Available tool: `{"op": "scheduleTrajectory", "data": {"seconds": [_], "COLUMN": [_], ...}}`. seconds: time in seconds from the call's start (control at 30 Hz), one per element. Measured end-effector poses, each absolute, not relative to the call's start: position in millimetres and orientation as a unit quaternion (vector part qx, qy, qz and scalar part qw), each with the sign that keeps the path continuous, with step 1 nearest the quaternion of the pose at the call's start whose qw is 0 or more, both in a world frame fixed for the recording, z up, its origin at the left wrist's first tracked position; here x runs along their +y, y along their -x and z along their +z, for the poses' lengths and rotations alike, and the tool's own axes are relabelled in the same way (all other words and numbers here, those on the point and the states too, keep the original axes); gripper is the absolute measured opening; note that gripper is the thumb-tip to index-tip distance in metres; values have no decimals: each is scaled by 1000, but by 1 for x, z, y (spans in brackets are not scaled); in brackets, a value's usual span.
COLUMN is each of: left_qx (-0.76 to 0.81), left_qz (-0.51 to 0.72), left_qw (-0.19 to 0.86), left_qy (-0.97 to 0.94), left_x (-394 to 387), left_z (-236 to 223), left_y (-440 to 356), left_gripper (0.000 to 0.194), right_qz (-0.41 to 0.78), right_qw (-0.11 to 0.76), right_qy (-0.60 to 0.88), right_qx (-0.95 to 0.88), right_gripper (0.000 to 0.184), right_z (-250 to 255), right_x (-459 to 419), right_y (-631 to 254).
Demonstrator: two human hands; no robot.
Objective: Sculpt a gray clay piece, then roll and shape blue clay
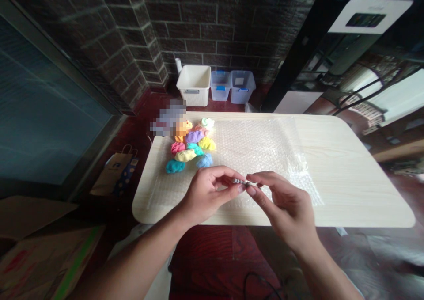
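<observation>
Over the near edge of the table, my left hand (pixel 205 193) pinches a small grey ridged piece (pixel 237 181) between thumb and fingertips. The thumb and forefinger of my right hand (pixel 288 203) close on the right end of the same piece, and its other fingers are curled. The fingertips partly hide the piece, and I cannot make out its exact kind. Beyond my left hand lie several soft clay-like lumps, among them a light blue lump (pixel 204 161), a pale yellow lump (pixel 185 155), a teal lump (pixel 175 166) and a purple lump (pixel 194 136).
Bubble wrap (pixel 251 143) covers much of the pale table (pixel 351 158). On the floor behind stand a white bin (pixel 194 85) and two clear bins. A paper bag (pixel 112 174) and cardboard boxes (pixel 43 264) are at left. A tall black-and-white appliance (pixel 304 70) stands back right.
</observation>
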State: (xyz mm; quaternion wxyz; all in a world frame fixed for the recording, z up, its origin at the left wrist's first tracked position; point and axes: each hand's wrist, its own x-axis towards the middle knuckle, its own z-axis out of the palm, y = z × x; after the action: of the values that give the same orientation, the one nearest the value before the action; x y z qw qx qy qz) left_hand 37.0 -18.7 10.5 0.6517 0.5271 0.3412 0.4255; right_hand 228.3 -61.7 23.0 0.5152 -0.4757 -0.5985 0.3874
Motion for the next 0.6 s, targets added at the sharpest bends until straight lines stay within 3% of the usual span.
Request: {"op": "scheduleTrajectory", "data": {"seconds": [0.23, 0.6], "left_qx": [343, 346], "left_qz": [426, 422], "left_qw": [648, 651], "left_qy": [-530, -528], "left_x": [-19, -21], "left_z": [8, 9], "left_y": [-37, -39], "left_gripper": [18, 18], "right_qz": [389, 405], "right_qw": [522, 508], "right_qy": [477, 471], "right_qx": [-591, -597], "right_gripper": [7, 8], "right_z": [24, 23], "right_x": [-61, -63], "right_y": [-228, -228]}}
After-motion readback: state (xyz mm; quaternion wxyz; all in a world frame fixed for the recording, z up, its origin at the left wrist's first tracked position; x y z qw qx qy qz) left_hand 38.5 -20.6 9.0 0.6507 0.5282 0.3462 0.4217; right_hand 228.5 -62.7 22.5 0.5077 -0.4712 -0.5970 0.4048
